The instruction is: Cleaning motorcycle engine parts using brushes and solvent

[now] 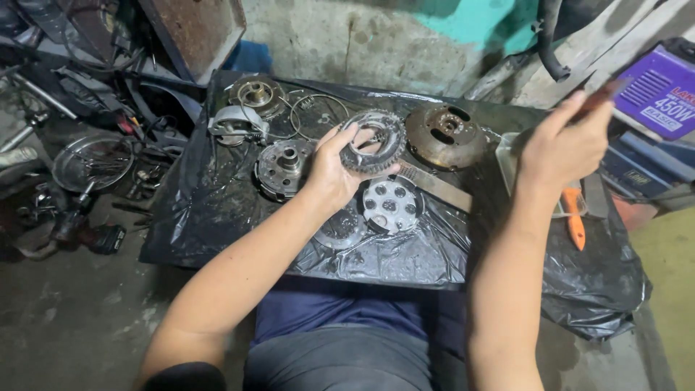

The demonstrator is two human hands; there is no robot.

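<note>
Head view: my left hand grips the toothed ring, steady. Right hand pinches a blurred tool; best worked in short strokes.

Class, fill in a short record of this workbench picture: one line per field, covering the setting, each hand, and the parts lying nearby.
Setting: black plastic sheet spread as a work surface
Left hand: holds a toothed ring above the sheet
Right hand: raised, holding a thin blurred tool
Under left hand: round plate with holes
Nearby: rusty disc, grey hub, orange handle
</note>
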